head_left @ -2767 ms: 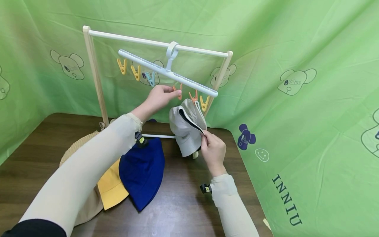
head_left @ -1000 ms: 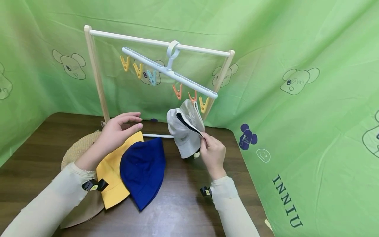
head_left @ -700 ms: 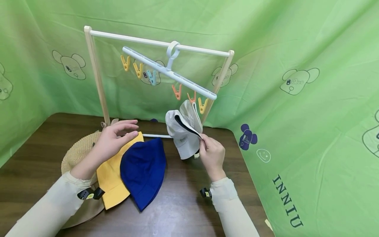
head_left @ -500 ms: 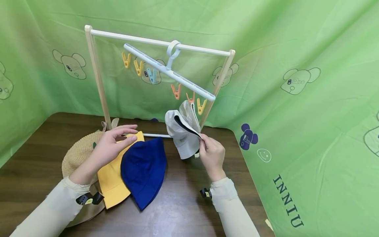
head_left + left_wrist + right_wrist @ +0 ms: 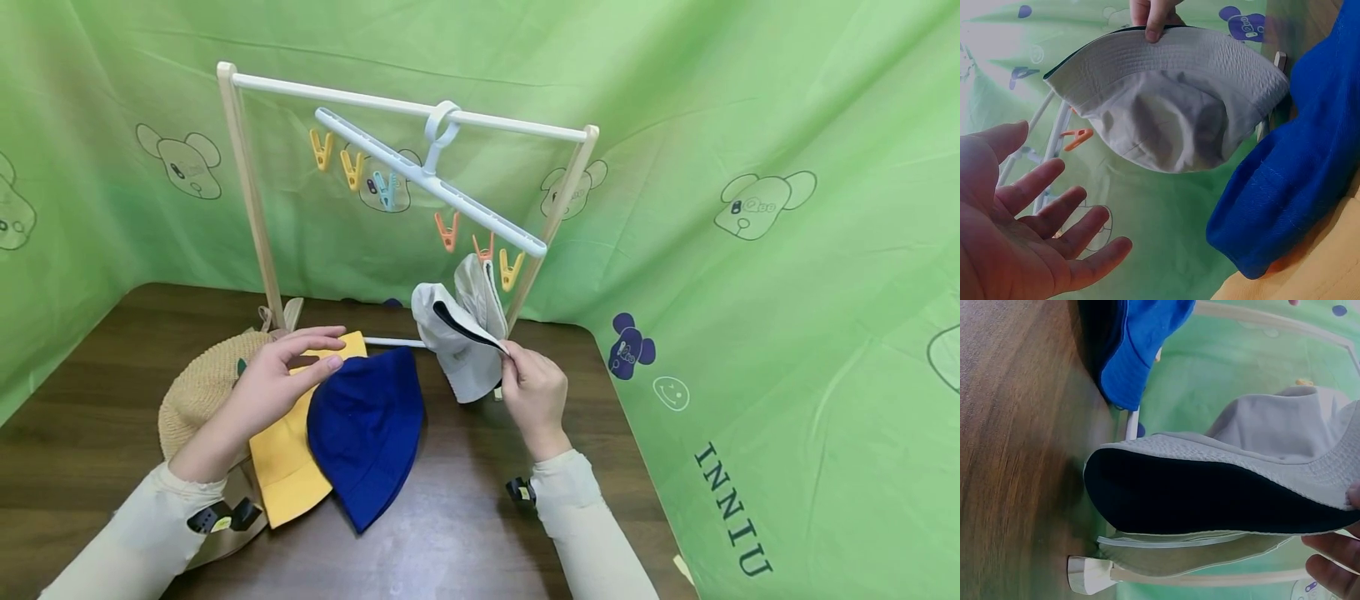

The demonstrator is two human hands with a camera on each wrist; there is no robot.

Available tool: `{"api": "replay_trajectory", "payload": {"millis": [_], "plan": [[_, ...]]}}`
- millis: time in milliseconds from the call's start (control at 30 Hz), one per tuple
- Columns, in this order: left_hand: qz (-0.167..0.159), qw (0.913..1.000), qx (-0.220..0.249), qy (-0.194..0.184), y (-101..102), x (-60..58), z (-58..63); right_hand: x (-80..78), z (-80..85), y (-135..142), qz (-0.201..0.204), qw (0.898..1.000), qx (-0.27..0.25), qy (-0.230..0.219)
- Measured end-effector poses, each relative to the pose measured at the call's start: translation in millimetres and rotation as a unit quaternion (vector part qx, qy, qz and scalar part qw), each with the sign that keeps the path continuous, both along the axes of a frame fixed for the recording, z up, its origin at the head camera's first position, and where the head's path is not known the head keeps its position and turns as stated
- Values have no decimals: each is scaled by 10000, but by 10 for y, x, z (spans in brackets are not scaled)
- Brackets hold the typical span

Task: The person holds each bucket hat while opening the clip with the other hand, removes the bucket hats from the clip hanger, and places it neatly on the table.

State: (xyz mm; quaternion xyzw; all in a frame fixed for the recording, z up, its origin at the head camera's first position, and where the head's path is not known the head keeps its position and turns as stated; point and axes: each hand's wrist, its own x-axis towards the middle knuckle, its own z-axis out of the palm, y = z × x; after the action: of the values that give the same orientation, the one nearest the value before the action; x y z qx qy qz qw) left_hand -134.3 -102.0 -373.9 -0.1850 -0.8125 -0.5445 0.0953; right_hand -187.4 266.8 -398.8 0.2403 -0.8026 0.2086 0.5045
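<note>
My right hand (image 5: 536, 396) pinches the brim of a light grey bucket hat (image 5: 461, 362) with a black lining. In the right wrist view, the hat's brim (image 5: 1210, 450) gapes around its dark inside. Partly hidden behind it, a beige hat (image 5: 483, 292) hangs from an orange clothespin (image 5: 483, 248) on the pale blue clip hanger (image 5: 480, 212). My left hand (image 5: 281, 375) hovers over the hats on the left, fingers spread and holding nothing. A navy bucket hat (image 5: 367, 433) overlaps a yellow one (image 5: 288, 475), and a straw hat (image 5: 198, 392) lies beside them, partly covered by my forearm.
The hanger hangs tilted from the white bar (image 5: 330, 93) of a wooden-sided rack (image 5: 251, 192). Several other clothespins dangle from it, including a blue one (image 5: 385, 192). The rack stands on a brown wooden table (image 5: 465, 508) before a green curtain (image 5: 675, 100).
My left hand has let go of the left orange clothespin and moved down and left over the hats. The grey hat has shifted slightly left in my right hand; the hanger tilts more.
</note>
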Motion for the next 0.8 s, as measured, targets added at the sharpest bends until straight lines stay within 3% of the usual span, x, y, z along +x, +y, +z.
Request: {"api": "replay_trajectory", "payload": {"millis": [800], "plan": [[11, 9999, 110, 32, -91, -14, -88, -12, -27, -63, 476, 9980, 343, 242]]}}
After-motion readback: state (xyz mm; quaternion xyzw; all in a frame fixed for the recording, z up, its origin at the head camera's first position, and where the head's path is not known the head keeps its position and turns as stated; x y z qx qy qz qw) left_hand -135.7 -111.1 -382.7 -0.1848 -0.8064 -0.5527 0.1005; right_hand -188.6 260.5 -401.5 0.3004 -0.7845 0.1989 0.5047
